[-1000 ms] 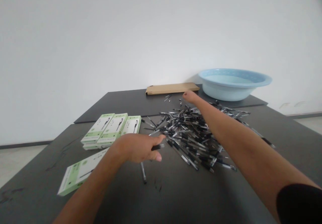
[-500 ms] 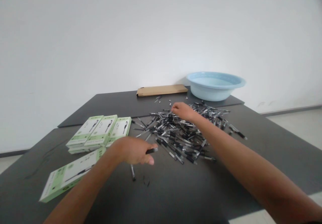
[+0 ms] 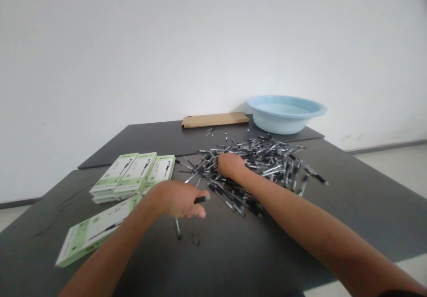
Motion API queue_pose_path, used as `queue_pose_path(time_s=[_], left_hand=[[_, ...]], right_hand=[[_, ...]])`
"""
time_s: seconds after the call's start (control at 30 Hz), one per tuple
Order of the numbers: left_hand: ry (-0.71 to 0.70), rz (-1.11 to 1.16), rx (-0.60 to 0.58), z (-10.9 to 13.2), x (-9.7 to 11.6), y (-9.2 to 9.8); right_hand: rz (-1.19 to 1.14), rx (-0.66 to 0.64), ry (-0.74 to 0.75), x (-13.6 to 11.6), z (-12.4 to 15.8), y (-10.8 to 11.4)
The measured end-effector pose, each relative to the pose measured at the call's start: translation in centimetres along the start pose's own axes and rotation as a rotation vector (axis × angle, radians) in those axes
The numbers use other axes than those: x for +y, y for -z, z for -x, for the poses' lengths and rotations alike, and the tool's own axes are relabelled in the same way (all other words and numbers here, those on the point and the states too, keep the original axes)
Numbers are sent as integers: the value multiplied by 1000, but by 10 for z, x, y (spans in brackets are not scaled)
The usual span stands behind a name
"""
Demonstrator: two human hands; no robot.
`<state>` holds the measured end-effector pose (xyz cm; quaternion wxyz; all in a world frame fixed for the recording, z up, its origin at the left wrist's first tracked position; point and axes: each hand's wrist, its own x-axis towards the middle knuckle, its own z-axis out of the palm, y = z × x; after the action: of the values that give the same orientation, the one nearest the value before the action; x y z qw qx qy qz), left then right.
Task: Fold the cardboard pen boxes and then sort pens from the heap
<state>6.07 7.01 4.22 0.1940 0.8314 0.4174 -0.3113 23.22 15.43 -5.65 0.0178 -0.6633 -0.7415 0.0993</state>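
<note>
My left hand (image 3: 178, 199) is closed round a pen (image 3: 202, 198), whose dark end sticks out between thumb and fingers. A large heap of black and clear pens (image 3: 247, 194) covers the middle of the dark table. Over the left part of this heap, my right hand (image 3: 231, 165) is curled down among the pens. Its fingertips are hidden, so what it pinches, if anything, does not show. Beneath my left hand, one loose pen (image 3: 178, 229) lies on the table.
Green-and-white pen boxes (image 3: 135, 172) are stacked at left. A single box (image 3: 96, 230) lies in front of them, partly behind my left forearm. At the back are a flat cardboard piece (image 3: 215, 119) and a light blue basin (image 3: 286, 121). Small bits lie near the cardboard.
My right hand has come nearer and slightly left, down into the pens. Left of it, my other hand stays almost still, still holding the pen.
</note>
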Motion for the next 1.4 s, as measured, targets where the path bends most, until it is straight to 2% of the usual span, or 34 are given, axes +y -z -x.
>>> queue_pose_path(time_s=[0.13, 0.27, 0.33, 0.4, 0.5, 0.63, 0.8, 1.07, 1.4], left_hand=[[16, -9, 12, 2, 1, 2], [1, 21, -6, 2, -1, 2], [-14, 33, -8, 1, -4, 2], [-38, 42, -6, -1, -7, 2], [-67, 72, -24, -4, -11, 1], [-75, 139, -44, -6, -15, -1], [-35, 183, -47, -6, -15, 0], [-35, 192, -55, -11, -15, -1], [9, 186, -51, -8, -13, 1]], right_hand=[[-60, 141, -8, 1, -3, 6], [-134, 282, 2, 6, 4, 22], [-201, 335, 64, 10, 17, 30], [-352, 382, 204, 17, 38, 36], [-625, 339, 436, 32, 74, 40], [-796, 278, 521, 51, 109, 35], [-781, 366, 589, 59, 110, 23], [-684, 478, 605, 57, 114, 29], [-642, 478, 597, 53, 114, 25]])
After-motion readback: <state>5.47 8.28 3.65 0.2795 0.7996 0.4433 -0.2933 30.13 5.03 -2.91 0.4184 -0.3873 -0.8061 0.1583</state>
